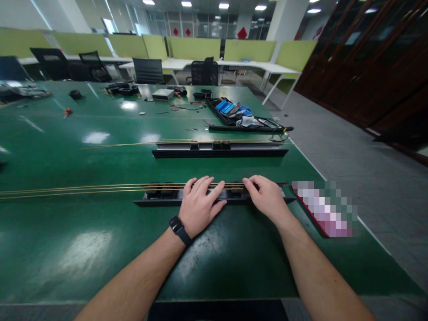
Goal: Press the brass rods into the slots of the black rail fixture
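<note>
A long black rail (157, 203) with dark blocks in its channel lies crosswise in front of me. Thin brass-coloured rods (100, 187) run along it and stick out far past its left end. My left hand (199, 203), a dark watch on its wrist, rests over the middle of the rail and rods with its fingers spread. Further right, my right hand (265, 196) has thumb and forefinger pinched together at the rods' right ends. How many rods it pinches is hidden by the fingers.
Beyond lies a second black rail (220, 153) with similar rods. A black tray (217, 111) holds blue and white items behind it. To the right is a blurred flat red-edged item (312, 214) near the edge of the green table (100, 249). Small parts and a white box (163, 94) lie farther back.
</note>
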### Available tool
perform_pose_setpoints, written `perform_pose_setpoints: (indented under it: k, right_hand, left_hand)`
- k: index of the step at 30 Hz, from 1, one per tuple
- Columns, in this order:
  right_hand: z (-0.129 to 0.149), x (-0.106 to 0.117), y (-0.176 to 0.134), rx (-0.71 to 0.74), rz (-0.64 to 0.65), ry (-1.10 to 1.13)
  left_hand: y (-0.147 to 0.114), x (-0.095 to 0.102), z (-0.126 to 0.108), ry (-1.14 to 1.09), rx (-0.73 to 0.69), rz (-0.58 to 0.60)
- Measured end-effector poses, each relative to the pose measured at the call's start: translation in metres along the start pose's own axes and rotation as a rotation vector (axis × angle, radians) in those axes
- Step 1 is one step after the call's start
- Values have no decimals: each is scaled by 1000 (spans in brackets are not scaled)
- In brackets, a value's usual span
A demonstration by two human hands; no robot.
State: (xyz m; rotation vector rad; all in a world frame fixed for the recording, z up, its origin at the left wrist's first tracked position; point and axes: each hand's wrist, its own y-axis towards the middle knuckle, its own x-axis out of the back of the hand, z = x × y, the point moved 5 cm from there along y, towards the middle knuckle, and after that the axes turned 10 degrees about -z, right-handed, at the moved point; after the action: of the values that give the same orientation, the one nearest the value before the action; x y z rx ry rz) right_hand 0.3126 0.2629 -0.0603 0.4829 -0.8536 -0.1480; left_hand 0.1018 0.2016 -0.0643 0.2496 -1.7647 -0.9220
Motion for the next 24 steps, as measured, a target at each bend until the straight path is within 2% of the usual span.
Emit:
perform_pose_setpoints:
  k: [8,15,21,24]
  right_hand:
    - [-11,11,2,-43,-94,-153]
    - [3,2,0,109,-34,-63]
    - [-9,8,4,97,-121,-195]
    - [-5,8,3,119,-122,-174]
  left_hand:
    - [0,1,0,-1,1,-9]
    - [-1,1,1,-1,-2,1]
    - [0,1,0,-1,4,-4]
    - [1,1,0,2,3,-5]
